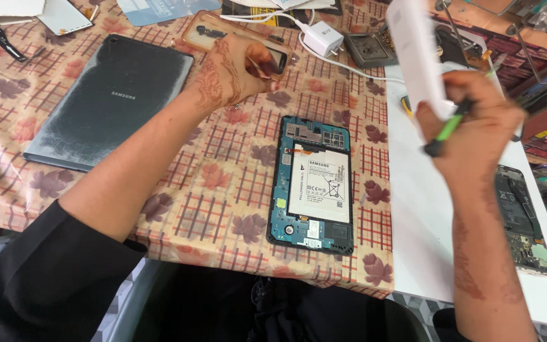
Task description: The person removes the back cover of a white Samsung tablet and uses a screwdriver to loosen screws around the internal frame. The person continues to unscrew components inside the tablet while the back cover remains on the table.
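Note:
An opened tablet (312, 183) lies face down on the patterned tablecloth, its white battery and blue circuit boards exposed. My left hand (232, 69) reaches forward over a clear phone case (213, 28) at the far middle, fingers pinched together on something small that I cannot make out. My right hand (476, 120) is raised at the right, gripping a green-handled tool (447, 130) and a white rectangular box (416, 54) held upright.
A dark tablet back cover (106, 101) lies at the left. A white charger plug (322, 38) with cable sits at the far middle, beside a grey metal part (368, 49). A white board (425, 221) covers the table's right side, with an opened phone (521, 215) on it.

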